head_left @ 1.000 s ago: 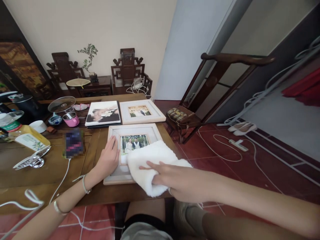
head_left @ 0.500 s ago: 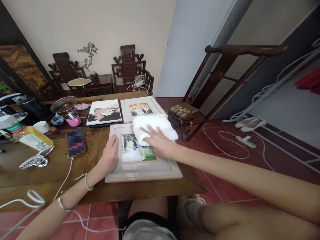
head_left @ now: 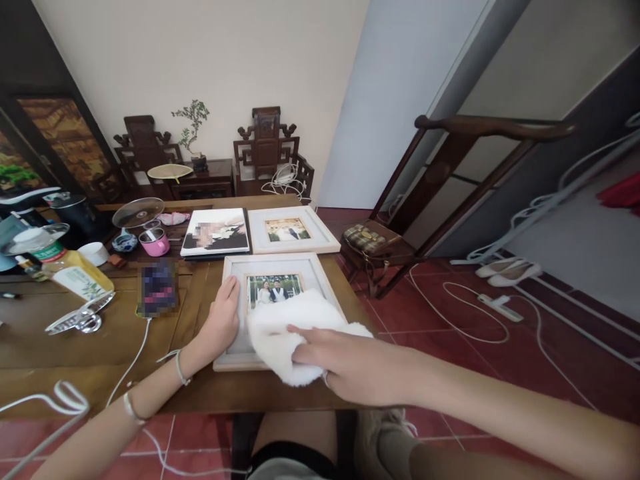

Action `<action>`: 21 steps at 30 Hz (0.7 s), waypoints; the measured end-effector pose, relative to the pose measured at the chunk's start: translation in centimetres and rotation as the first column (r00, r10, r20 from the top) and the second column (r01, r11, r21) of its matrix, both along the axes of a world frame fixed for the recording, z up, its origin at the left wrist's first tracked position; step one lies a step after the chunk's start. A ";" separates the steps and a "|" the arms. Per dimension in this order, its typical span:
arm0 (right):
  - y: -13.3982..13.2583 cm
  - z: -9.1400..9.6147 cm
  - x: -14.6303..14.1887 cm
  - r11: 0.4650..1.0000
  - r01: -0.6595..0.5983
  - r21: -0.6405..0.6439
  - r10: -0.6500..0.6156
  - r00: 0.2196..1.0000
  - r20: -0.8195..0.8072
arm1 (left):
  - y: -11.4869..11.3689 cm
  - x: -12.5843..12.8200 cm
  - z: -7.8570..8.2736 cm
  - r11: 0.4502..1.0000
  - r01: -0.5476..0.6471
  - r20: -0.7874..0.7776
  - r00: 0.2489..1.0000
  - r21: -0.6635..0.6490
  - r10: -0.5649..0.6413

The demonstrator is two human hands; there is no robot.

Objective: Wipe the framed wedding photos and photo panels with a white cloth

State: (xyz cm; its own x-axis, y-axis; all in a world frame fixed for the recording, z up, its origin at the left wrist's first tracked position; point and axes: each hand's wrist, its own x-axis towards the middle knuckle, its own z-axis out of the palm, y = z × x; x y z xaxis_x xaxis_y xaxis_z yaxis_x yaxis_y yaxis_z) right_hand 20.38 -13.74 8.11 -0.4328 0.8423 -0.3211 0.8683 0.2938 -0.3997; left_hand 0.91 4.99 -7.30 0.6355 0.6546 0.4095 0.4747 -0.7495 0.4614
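Observation:
A pale wooden photo frame [head_left: 273, 267] with a wedding picture lies flat near the front edge of a dark wooden table [head_left: 100, 340]. My left hand [head_left: 221, 325] lies open and flat on the frame's left border, fingers together. My right hand [head_left: 345, 363] presses a fluffy white cloth [head_left: 287, 327] onto the lower half of the frame, fingers stretched over the cloth. The cloth hides the bottom of the picture and the frame's near right corner.
A second white frame [head_left: 290, 230] and a photo album [head_left: 216, 232] lie behind. A phone [head_left: 158, 288] with a white cable, a pink cup [head_left: 155, 242], a small fan [head_left: 132, 213] and bottles stand at left. A dark wooden chair [head_left: 440, 193] with a bag [head_left: 363, 238] stands right; cables lie on the red floor.
My right hand has pulled the cloth from the frame's far right corner back down to its near half. The left hand has stayed on the left border.

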 end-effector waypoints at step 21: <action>5.7 -3.0 1.2 0.974 -0.034 0.226 -0.084 0.866 0.494 | 0.2 -0.6 1.3 0.999 -0.007 -0.112 0.994 -0.034 0.003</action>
State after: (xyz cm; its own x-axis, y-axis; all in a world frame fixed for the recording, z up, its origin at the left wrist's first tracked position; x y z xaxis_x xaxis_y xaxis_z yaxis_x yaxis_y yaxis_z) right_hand 21.62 -8.06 5.12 -0.2431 0.9247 -0.2931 0.9412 0.2980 0.1593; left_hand 0.31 5.21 -6.02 0.6727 0.6701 0.3137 0.5282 -0.7318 0.4306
